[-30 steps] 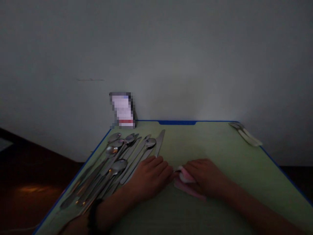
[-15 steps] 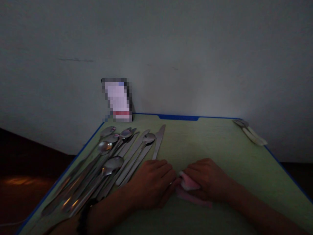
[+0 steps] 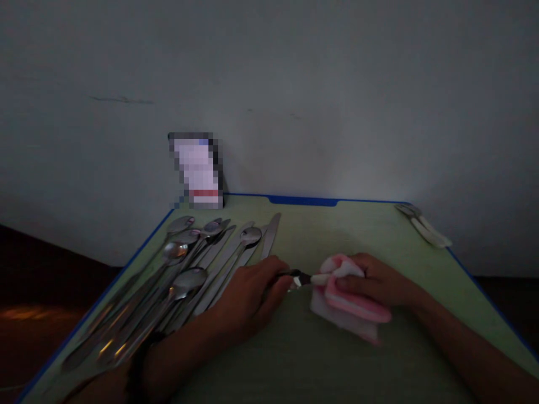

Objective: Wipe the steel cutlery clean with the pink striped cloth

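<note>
My left hand (image 3: pixel 255 289) is closed around the metal head of a white-handled piece of cutlery (image 3: pixel 301 280); its fingers hide the tip, so fork or spoon I cannot tell. A folded pink-and-white cloth (image 3: pixel 357 306) is in my right hand (image 3: pixel 379 280), wrapped around the handle end. The cloth's lower corner hangs just over the table. Left of my left hand lie several metal spoons (image 3: pixel 189 280) and table knives (image 3: pixel 272 233), spread side by side with handles toward me.
A phone with a blurred screen (image 3: pixel 197 171) leans on the wall at the back left. White-handled cutlery (image 3: pixel 423 224), apparently forks, lies at the far right edge. The light green table (image 3: pixel 320 359) has a blue rim and touches the grey wall (image 3: pixel 337 112).
My hands have moved apart and slightly up, my right hand to the right with the cloth. The utensil's neck and white handle now show between them. The view has shifted slightly.
</note>
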A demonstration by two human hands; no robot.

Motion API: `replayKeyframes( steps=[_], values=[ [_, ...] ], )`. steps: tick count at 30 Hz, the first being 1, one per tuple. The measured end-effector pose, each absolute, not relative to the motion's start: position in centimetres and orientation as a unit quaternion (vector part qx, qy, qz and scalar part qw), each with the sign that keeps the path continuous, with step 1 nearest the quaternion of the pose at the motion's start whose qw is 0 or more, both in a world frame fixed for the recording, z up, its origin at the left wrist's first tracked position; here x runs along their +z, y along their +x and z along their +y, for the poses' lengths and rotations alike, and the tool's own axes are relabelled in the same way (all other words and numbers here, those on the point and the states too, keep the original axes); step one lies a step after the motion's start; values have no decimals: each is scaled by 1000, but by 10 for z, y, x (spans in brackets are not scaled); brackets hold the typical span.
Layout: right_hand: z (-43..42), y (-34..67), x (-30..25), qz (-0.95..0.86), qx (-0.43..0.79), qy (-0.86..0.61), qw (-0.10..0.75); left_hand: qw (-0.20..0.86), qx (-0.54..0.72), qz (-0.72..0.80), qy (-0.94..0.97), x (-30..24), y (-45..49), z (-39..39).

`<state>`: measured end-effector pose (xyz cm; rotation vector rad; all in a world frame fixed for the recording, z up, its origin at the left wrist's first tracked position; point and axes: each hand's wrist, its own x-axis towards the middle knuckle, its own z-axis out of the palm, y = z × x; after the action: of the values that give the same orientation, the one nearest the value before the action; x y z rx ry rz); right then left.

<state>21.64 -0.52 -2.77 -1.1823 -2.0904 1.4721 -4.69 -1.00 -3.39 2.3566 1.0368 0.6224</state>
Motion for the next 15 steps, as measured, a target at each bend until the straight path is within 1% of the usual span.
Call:
replayKeyframes(
  steps=[6,8,11,15],
  values=[
    [-6,228,-33,-653,575,-464,163,325,262,301,857,-32,-49,-12],
    [-6,228,-32,-652,582,-459,157,343,278,291,849,-33,-48,-12],
    [-6,221,-27,-700,567,-418,120,363,268,322,832,-34,-44,-12],
    [-7,206,-22,-764,504,-395,79,375,226,347,829,-36,-37,-14]
  ],
)
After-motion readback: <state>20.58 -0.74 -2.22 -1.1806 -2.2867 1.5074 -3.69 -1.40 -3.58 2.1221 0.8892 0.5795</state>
